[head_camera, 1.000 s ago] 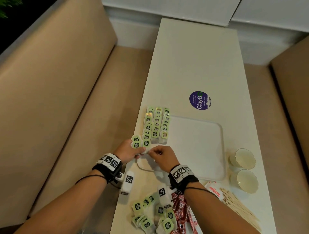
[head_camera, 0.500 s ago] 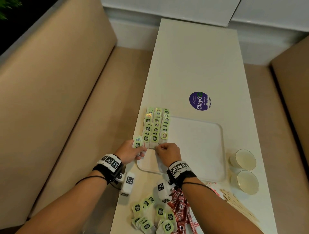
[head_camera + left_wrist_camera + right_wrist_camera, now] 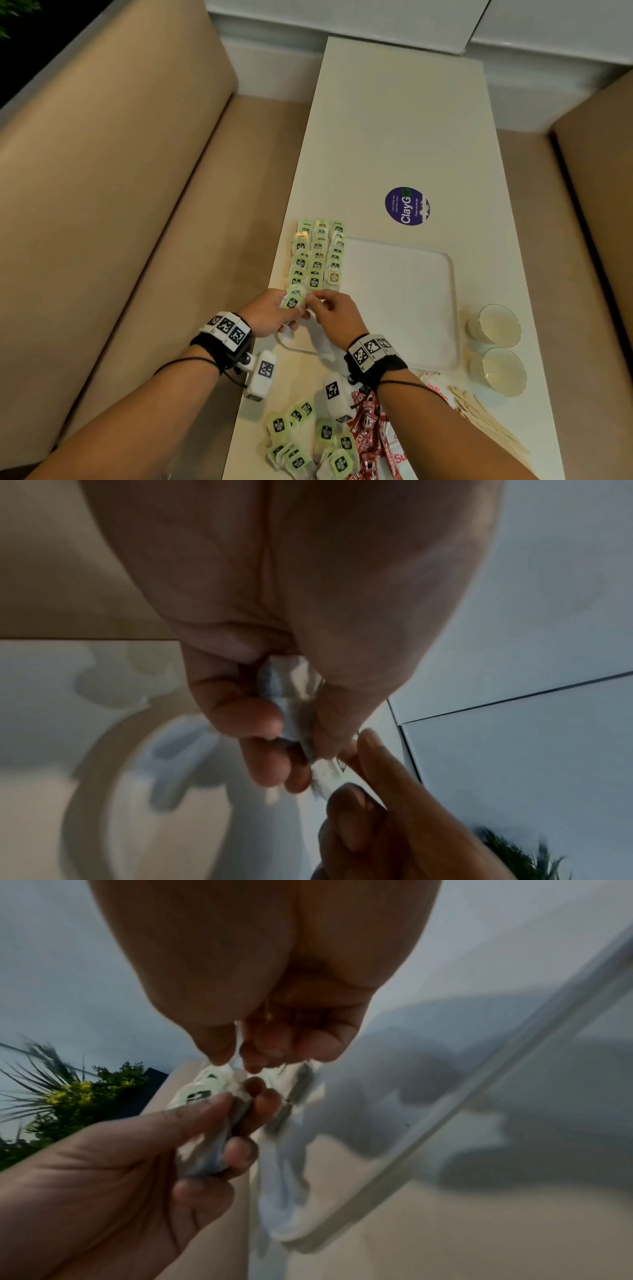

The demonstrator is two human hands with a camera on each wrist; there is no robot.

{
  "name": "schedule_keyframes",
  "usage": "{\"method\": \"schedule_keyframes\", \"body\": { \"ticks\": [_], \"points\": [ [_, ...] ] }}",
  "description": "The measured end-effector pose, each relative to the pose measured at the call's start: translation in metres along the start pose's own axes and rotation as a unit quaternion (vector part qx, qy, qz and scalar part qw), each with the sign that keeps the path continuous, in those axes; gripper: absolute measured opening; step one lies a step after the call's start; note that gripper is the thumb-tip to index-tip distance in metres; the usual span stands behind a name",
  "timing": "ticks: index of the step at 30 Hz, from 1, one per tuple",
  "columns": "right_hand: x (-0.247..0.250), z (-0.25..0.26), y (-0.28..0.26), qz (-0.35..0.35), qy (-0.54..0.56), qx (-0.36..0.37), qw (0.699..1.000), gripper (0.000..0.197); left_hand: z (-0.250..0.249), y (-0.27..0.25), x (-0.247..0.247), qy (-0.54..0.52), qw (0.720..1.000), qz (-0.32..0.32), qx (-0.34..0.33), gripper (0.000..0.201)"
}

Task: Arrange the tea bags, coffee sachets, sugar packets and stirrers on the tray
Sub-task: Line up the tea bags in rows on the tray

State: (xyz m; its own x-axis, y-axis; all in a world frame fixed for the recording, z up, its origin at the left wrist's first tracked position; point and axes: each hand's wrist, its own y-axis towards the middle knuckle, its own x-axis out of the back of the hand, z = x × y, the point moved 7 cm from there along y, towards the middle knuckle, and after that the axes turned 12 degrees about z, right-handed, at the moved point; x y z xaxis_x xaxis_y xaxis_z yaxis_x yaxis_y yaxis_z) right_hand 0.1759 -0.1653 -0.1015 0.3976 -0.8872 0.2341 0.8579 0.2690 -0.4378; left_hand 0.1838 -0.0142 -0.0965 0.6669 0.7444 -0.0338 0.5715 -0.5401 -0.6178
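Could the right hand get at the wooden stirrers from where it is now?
Probably yes. The stirrers lie uncovered on the table's near right, with nothing on top of them. But the right hand is pinching at the tea bags the left hand holds, so it must let go first.

2 cups (image 3: pixel 497 327), 1 tray (image 3: pixel 411 301), 1 sticker (image 3: pixel 406 206).

White table (image 3: pixel 394 120), purple round sticker (image 3: pixel 406 206), two paper cups (image 3: pixel 498 324), beige bench seats (image 3: pixel 113 192)

A round purple sticker (image 3: pixel 406 206) reads "ClayGO"; red coffee sachets (image 3: pixel 371 425) read "CAFE".
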Motion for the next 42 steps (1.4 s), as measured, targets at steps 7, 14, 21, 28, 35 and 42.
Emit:
{"method": "schedule_keyframes", "body": {
  "ticks": [7,14,21,28,35,42],
  "points": [
    [0.003,-0.002,0.001,0.004,-0.017,0.013,1.000,0.018,-0.003,0.000,-0.006,-0.061,0.998,-0.006,-0.005,0.013],
    [0.014,-0.014,-0.003,-0.013,-0.018,-0.003,1.000,0.018,0.001,0.008,-0.004,-0.134,0.989,-0.044,-0.032,0.020],
    [0.037,-0.022,-0.009,-0.054,-0.071,-0.034,0.995,0.026,0.008,0.014,-0.006,-0.145,0.987,-0.063,-0.008,0.019],
    [0.051,-0.040,-0.003,-0.079,-0.106,-0.112,0.985,0.033,0.015,0.015,-0.003,-0.142,0.987,-0.077,0.023,0.012],
    [0.048,-0.035,0.000,-0.100,-0.089,-0.130,0.982,0.018,0.012,0.016,0.002,-0.128,0.988,-0.078,0.028,0.011],
    [0.049,-0.034,-0.006,-0.131,-0.015,-0.116,0.984,0.039,0.010,0.013,0.003,-0.109,0.989,-0.095,0.010,0.024]
  ]
}}
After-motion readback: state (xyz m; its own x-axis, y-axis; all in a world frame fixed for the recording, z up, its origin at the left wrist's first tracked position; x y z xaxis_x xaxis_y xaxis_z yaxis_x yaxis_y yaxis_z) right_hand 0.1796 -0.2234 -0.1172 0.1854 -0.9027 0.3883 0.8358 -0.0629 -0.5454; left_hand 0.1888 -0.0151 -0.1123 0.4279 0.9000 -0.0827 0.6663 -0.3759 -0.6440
